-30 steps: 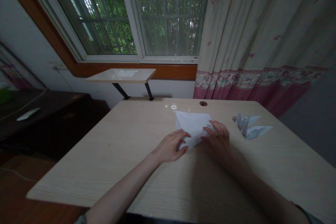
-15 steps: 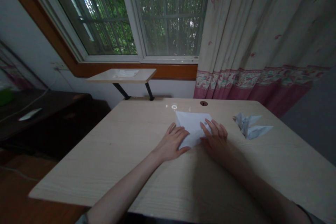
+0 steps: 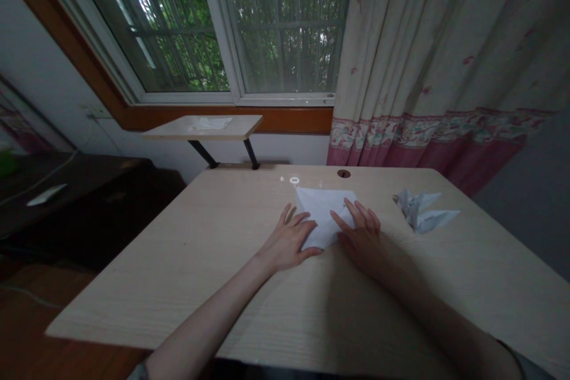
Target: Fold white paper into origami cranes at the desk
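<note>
A folded sheet of white paper [image 3: 324,206] lies flat on the pale wooden desk [image 3: 214,237]. My left hand [image 3: 291,240] rests on its left edge, fingers spread, with the thumb along the near edge. Across the paper's right side lies my right hand [image 3: 361,234], its fingers apart and pressing on the sheet. The fingers hide parts of both side edges. To the right of my right hand sits a folded paper crane [image 3: 421,212], touched by neither hand.
A small raised shelf [image 3: 164,127] stands at the desk's back left, with a crumpled white paper [image 3: 212,123] on it. A round cable hole [image 3: 343,174] is near the back edge. A window and a floral curtain [image 3: 401,71] are behind; a dark table [image 3: 111,181] stands left.
My right hand's fingers have shifted slightly left over the paper. Both hands stay on the sheet. The whole view has moved a little.
</note>
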Demonstrator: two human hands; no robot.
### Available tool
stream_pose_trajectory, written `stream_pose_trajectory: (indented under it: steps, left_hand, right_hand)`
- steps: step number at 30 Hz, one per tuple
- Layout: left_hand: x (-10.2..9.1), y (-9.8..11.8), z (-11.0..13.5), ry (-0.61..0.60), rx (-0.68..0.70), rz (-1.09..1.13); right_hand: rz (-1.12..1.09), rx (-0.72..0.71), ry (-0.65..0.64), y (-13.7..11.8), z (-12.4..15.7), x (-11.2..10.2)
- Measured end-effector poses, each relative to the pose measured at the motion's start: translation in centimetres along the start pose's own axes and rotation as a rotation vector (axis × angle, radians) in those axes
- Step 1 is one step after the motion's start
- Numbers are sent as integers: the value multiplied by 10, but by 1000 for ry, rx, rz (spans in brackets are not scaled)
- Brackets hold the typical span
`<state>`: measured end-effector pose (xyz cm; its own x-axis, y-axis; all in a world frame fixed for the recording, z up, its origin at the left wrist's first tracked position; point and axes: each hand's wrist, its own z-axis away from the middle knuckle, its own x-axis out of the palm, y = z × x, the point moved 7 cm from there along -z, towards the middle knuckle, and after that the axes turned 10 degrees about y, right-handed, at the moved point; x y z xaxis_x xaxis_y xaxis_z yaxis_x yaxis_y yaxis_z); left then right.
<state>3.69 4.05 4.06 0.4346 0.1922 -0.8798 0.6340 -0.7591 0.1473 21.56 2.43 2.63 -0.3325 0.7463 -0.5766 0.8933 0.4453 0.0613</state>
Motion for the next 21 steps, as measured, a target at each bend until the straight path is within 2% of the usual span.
stream_pose_trajectory:
  steps: [13, 17, 21]
  left_hand:
    - [-11, 9, -4, 7, 75, 5]
    - [-11, 13, -4, -12, 107, 24]
    - [-7, 18, -4, 7, 151, 39]
  right_hand:
    - [-34, 65, -17, 8, 0, 1]
    - [-31, 102, -3, 13, 0, 2]
    - [-69, 165, -57, 20, 0, 8]
